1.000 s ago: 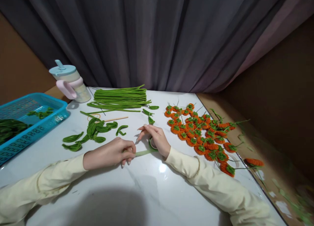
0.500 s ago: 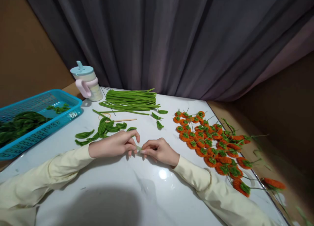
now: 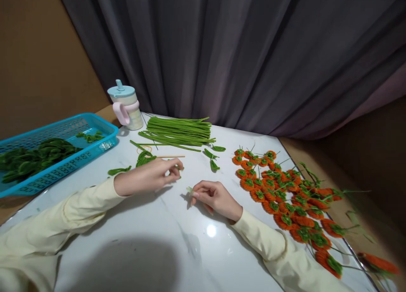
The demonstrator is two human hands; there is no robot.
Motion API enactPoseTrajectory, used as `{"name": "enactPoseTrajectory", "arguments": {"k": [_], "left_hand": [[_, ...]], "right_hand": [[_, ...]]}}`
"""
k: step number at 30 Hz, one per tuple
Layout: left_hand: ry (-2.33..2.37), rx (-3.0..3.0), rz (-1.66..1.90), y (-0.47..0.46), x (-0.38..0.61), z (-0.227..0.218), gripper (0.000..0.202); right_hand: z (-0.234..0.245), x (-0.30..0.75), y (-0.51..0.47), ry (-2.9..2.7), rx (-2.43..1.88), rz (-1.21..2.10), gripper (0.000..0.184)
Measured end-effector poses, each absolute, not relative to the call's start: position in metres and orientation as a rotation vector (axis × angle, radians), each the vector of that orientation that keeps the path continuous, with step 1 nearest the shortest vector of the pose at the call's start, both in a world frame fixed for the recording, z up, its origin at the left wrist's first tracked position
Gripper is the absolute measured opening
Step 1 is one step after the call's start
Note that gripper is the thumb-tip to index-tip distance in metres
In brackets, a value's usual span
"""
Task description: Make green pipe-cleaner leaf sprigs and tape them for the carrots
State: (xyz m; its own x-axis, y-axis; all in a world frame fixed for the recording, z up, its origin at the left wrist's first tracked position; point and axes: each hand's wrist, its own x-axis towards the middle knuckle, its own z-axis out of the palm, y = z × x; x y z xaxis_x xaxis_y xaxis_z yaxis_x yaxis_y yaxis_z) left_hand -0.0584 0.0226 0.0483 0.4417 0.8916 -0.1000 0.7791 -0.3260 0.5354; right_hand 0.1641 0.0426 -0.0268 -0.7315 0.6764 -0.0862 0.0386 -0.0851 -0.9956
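My left hand [image 3: 149,176] lies on the white marble table [image 3: 152,241] over a small pile of green chenille leaves [image 3: 144,158]. Its fingertips are pinched together on one green leaf [image 3: 178,169]. A short way to the right, my right hand [image 3: 217,197] rests on the table with its fingers curled. Thumb and forefinger pinch a short pale green strip of tape [image 3: 189,189] that sticks out to the left. The two hands are apart. Both arms wear cream sleeves.
A blue basket [image 3: 95,150] holding green leaves stands at the left. Behind are a lidded cup with a pink handle [image 3: 126,106], a bundle of green chenille stems [image 3: 179,129] and a thin wooden stick [image 3: 169,156]. Several orange flowers [image 3: 279,195] cover the right side near the table edge.
The hands were together on the pale strip; now they have parted. My left hand moved back up to the leaf pile, and my right hand keeps the strip. The camera has swung right.
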Motion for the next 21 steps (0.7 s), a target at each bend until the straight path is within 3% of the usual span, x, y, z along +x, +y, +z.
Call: {"name": "enactPoseTrajectory", "arguments": {"k": [4,10,14,17,21], "left_hand": [[1.655,2.419,0.299,0.032,-0.083,0.056,0.024],[1.311,2.699,0.16,0.038,-0.079,0.038,0.02],[1.195,2.837,0.045,0.05,-0.08,0.022,0.052],[1.218,2.81,0.034,0.061,-0.087,0.016,0.037],[1.229,2.667,0.3,0.067,-0.094,0.025,0.012]], "right_hand": [[-0.027,0.165,0.044,-1.652,-0.751,1.896,0.033],[-0.028,0.164,0.044,-1.602,-0.721,1.943,0.033],[-0.027,0.164,0.044,-1.619,-0.733,1.928,0.035],[-0.027,0.164,0.044,-1.624,-0.737,1.926,0.035],[-0.029,0.165,0.046,-1.619,-0.737,1.93,0.034]]}}
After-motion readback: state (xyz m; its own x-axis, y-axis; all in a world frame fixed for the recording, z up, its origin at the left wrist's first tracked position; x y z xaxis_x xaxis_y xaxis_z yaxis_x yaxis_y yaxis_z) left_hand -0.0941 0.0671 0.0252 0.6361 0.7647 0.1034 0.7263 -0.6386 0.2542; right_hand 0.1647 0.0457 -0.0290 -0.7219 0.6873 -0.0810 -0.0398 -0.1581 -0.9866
